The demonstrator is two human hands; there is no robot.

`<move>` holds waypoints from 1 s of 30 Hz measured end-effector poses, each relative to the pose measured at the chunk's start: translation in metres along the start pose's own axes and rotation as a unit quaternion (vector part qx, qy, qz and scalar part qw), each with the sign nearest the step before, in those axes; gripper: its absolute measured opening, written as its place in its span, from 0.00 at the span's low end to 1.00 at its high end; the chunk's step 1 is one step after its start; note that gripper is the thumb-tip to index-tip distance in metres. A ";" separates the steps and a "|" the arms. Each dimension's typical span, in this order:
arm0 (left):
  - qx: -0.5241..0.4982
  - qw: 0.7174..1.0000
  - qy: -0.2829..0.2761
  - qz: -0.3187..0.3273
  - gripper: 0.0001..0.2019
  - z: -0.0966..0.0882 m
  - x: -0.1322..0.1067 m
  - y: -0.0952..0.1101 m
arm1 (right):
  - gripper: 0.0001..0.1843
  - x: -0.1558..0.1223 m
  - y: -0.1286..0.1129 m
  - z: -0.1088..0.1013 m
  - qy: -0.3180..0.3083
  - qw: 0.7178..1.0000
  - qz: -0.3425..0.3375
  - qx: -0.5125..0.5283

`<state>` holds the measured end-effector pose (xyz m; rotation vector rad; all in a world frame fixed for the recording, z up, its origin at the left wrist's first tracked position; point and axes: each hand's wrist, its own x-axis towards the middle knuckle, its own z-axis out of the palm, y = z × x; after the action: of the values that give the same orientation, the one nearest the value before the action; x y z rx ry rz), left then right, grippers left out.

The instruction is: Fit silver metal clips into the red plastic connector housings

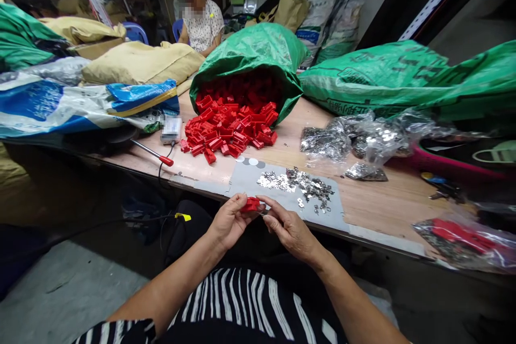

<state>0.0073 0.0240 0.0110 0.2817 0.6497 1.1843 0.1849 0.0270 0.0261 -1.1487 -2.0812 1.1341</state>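
Just off the front edge of the table, my left hand point(233, 221) is closed on a small red plastic part point(251, 204). My right hand point(287, 226) meets it from the right, fingers pinched around a small metal piece point(263, 213) that touches or nearly touches the red part; its exact kind is too small to make out. Beyond my hands lies a grey mat point(245, 177) bearing many small flat metal pieces point(308, 184). Farther back, a heap of similar red plastic parts point(231, 129) spills from the mouth of a green woven sack point(258, 45).
Plastic bags of metal pieces point(365, 137) lie at the right, with another bag holding red and metal parts point(470, 236). A red-tipped lever point(153, 153) juts out at left. Sacks point(141, 62) line the back. Across the table sits a person point(203, 21).
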 end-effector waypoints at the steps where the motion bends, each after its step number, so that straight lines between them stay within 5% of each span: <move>1: -0.015 1.000 0.008 -0.012 0.10 0.000 -0.001 -0.001 | 0.23 0.000 0.000 0.000 -0.001 1.000 -0.001 -0.002; 16: -0.076 0.994 0.030 -0.079 0.12 0.003 -0.010 -0.007 | 0.16 -0.005 0.000 0.004 0.064 0.997 -0.037 -0.037; 23: -0.061 0.993 0.029 -0.100 0.10 -0.002 -0.011 -0.015 | 0.19 -0.003 0.009 0.007 0.092 0.995 -0.003 0.030; 30: 0.002 0.978 0.122 -0.169 0.05 -0.030 -0.005 -0.033 | 0.21 0.001 0.013 0.004 0.103 0.993 0.030 0.058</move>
<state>0.0133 0.0031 -0.0285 0.0242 0.8766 0.8960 0.1870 0.0295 0.0128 -1.2236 -1.8130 1.0978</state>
